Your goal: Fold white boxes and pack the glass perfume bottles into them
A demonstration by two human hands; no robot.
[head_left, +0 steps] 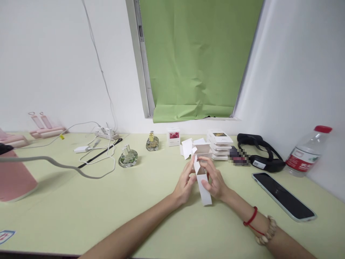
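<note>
Together, two hands (185, 183) hold one box (204, 190) — two glass bottles (128, 158) leftward.

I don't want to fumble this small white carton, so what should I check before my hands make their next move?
1. Left hand and right hand both at the white carton: ok.
2. Carton's flaps folded shut: not ok, they stand open.
3. Carton empty inside: cannot tell.
4. Front glass bottle and rear glass bottle clear of both hands: ok.
5. Phone clear of the right forearm: ok.
6. Plastic bottle capped: ok.
</note>
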